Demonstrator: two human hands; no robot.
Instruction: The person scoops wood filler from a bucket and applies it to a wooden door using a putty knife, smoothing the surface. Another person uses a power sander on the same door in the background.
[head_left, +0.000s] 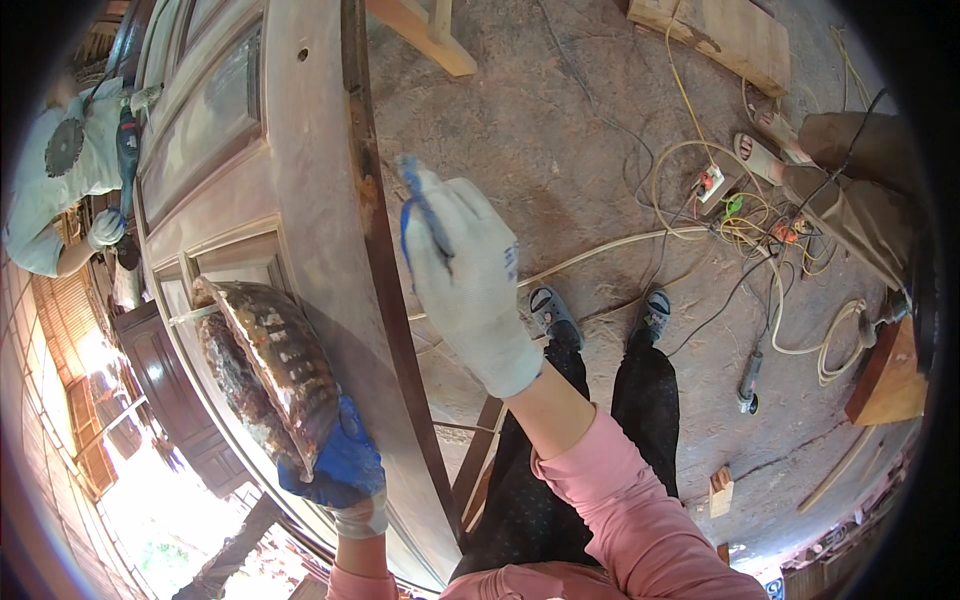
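My left hand [345, 462], in a blue-coated white glove, is closed around one end of a brown, crusted, trough-shaped container [285, 350]. The container is tilted over the panelled wooden door [310, 165], its ribbed outer side facing right. My right hand [465, 265], in a white glove with blue on the finger side, is raised just right of the door's long edge. Its fingers are curled with their blue edges showing; what they hold, if anything, is hidden.
At the far left a person holds a power tool [127, 150]. Tangled cables [765, 235] and a power strip [708, 185] lie on the floor near another person's sandalled feet [760, 158]. A corded tool [750, 380], wooden beams [720, 35] and a wood block [720, 492] lie around.
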